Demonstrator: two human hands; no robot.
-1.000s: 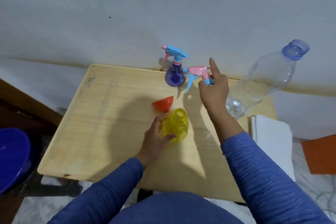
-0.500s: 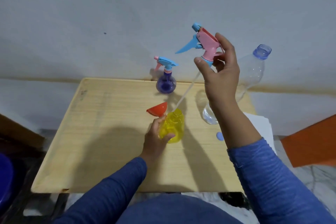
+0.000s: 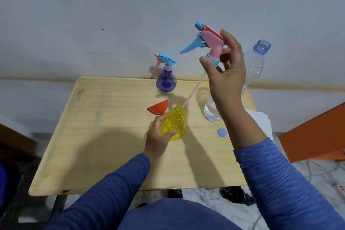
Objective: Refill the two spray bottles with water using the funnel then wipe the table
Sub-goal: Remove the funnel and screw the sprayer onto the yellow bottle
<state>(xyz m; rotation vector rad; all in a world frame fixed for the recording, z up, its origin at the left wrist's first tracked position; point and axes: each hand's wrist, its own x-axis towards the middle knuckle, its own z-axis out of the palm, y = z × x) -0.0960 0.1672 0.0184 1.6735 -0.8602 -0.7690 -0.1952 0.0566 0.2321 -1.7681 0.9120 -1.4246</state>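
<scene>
Gripping state: the left hand (image 3: 158, 136) has its fingers wrapped around the yellow bottle (image 3: 175, 124), upright near the desk (image 3: 104, 136) centre; the right hand (image 3: 226, 73) pinches the collar of the spray head (image 3: 207, 40), raised above the far right part.
Dip tube (image 3: 192, 91): thin, white, flexible; its tip is at the bottle mouth.
Risk, drips: water may be shed from the tube onto the wood-grain desk.
Risk, tipping: the light translucent bottle could be upset if the tube snags.
Funnel (image 3: 158, 108): orange, smooth plastic, lying on its side, touching the bottle.
Water bottle (image 3: 255, 65): clear, ribbed, uncapped, easily knocked by the right forearm; blue cap (image 3: 222, 133) lies near the right edge.
Purple bottle (image 3: 166, 82): rounded, capped, at the far edge.
</scene>
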